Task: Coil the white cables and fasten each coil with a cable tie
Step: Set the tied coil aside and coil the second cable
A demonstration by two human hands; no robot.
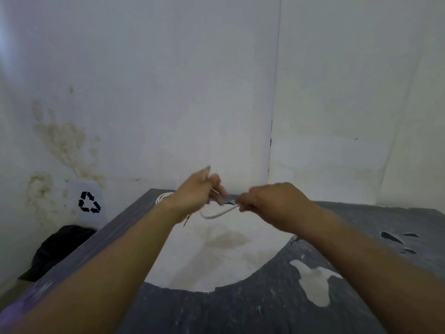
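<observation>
Surface: worn dark table, white walls.
Hands: your left hand and right hand each pinched the white cable.
Advice: you needed even loops, steady tension.

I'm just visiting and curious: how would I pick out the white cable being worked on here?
Start at the dark table with worn pale patches, pushed into the white corner. Above its far edge, the left hand and right hand are raised close together. The white cable is the thin cord sagging in a short curve between them, unlike the white coil lying behind the left wrist.
</observation>
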